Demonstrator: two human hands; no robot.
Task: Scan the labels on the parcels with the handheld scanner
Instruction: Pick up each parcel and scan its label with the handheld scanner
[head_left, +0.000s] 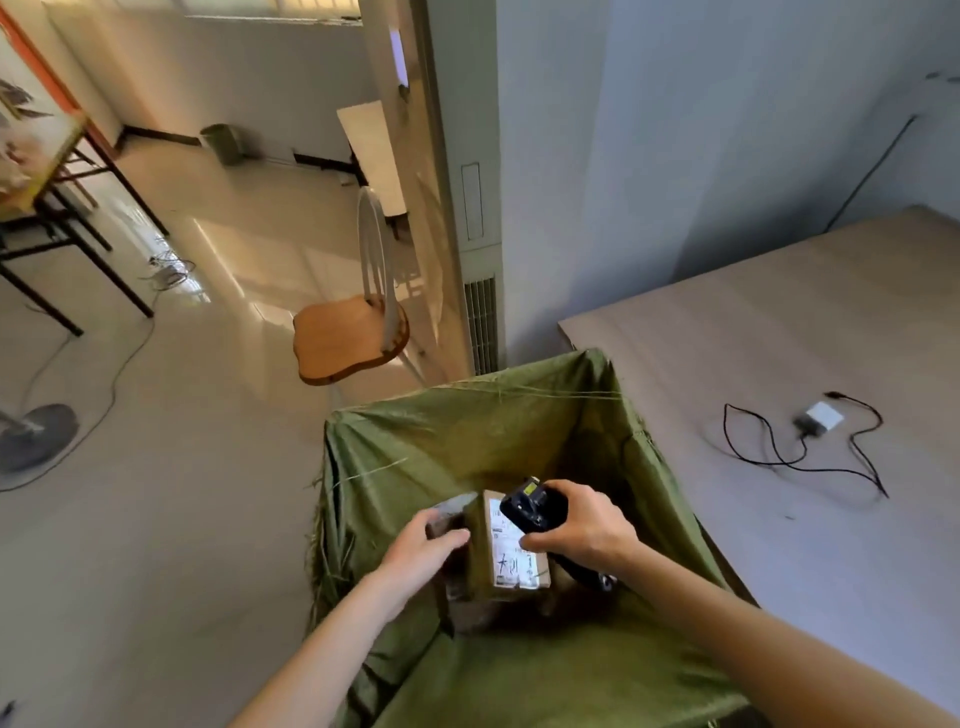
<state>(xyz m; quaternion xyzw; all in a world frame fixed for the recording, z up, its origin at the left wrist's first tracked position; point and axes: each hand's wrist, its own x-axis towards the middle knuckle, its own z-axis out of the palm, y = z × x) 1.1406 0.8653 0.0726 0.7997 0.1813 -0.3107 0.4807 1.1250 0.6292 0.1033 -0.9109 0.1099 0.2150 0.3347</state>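
Parcels sit low inside a green sack (467, 431), at about six o'clock in the view. One brown cardboard parcel (511, 551) lies face up with its white printed label (511, 558) showing, dark handwriting across it. The right hand (584, 525) is wrapped round a black handheld scanner (530, 506), its head aimed down at that label from just above. The left hand (423, 543) grips a darker, greyish parcel (449, 512) at the nine o'clock side of the labelled one, fingers curled over its edge. By my reading, a scan is in progress on this parcel; how many are already done, or remain deeper in the sack, cannot be told.

The sack is coarse woven plastic, creased, with frayed strands at its rim. At three o'clock a pale, smooth counter (779, 322) carries a white charger (823, 418) with a looping black cable.
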